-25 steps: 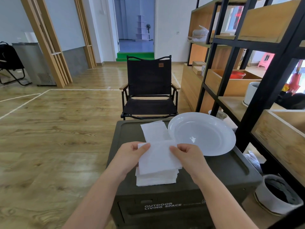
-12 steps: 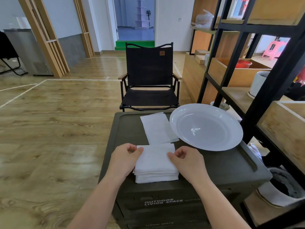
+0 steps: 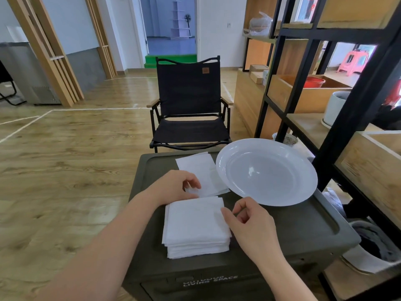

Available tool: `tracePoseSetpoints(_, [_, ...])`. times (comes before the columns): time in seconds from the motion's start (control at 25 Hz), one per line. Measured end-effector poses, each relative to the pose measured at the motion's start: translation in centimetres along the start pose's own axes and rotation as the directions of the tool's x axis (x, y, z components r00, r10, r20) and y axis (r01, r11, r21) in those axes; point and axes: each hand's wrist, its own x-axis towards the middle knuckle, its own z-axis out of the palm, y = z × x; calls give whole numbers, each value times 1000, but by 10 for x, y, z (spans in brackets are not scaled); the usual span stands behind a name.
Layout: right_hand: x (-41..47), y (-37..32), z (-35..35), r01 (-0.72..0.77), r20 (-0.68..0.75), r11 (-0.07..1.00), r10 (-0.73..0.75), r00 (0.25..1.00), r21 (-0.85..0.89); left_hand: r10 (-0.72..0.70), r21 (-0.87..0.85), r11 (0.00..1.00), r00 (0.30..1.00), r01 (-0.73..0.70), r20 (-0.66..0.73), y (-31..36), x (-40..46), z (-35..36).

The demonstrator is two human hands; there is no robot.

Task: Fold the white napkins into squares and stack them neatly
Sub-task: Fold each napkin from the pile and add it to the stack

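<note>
White folded stack (image 3: 196,227) now lying complete beside plate (image 3: 267,170). Left hand (image 3: 173,185) is pinching next napkin (image 3: 204,173); right hand (image 3: 249,222) is hovering, loosely curled, empty.

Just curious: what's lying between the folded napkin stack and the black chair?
In the head view, a flat unfolded napkin lies on the green box lid between the stack and chair; the left hand pinches its near edge.

White plate (image 3: 266,172) on green box (image 3: 303,224), black chair (image 3: 188,105), wooden shelving (image 3: 303,101)
</note>
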Motion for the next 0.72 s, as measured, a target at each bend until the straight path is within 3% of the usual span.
tracePoseSetpoints(0.08, [-1, 3, -6, 10, -5, 1000, -10, 1000, 23, 57, 71, 996, 997, -62, 59, -6, 5, 6])
tracePoseSetpoints(0.32, [3, 9, -13, 47, -12, 997, -47, 999, 63, 90, 51, 995, 994, -87, -55, -14, 5, 14])
tracePoseSetpoints(0.56, [3, 10, -10, 57, -31, 994, -54, 998, 91, 33, -81, 996, 991, -44, -132, -14, 2, 10])
tracePoseSetpoints(0.72, [9, 0, -12, 71, -47, 991, -66, 997, 111, -24, -177, 984, 962, -25, -273, -5, -6, -4])
